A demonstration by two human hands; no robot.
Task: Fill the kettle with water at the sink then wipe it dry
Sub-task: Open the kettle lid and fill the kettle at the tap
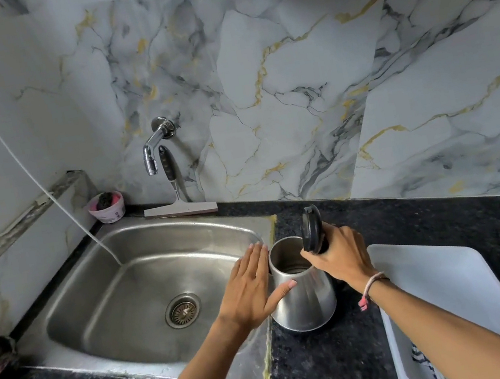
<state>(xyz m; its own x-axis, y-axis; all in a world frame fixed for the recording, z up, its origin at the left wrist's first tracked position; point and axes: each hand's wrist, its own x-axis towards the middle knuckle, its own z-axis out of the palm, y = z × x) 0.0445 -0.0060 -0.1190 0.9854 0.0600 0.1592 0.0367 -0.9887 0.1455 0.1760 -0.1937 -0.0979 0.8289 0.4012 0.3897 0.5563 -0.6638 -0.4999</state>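
A steel kettle (306,299) stands on the dark counter just right of the sink (143,275). Its black lid (311,228) is flipped up and the mouth is open. My right hand (340,257) grips the kettle's handle at the top right. My left hand (252,285) lies flat against the kettle's left side, fingers spread, thumb across the steel wall. The steel basin is dry-looking, with a round drain (182,310). A chrome tap (154,146) sticks out of the marble wall above the basin's back edge; no water runs from it.
A squeegee (177,199) leans on the wall behind the sink. A small pink tub with a scrubber (107,206) sits at the back left corner. A white hose (53,197) hangs into the basin. A white tray (459,286) holding a striped cloth (422,359) lies right of the kettle.
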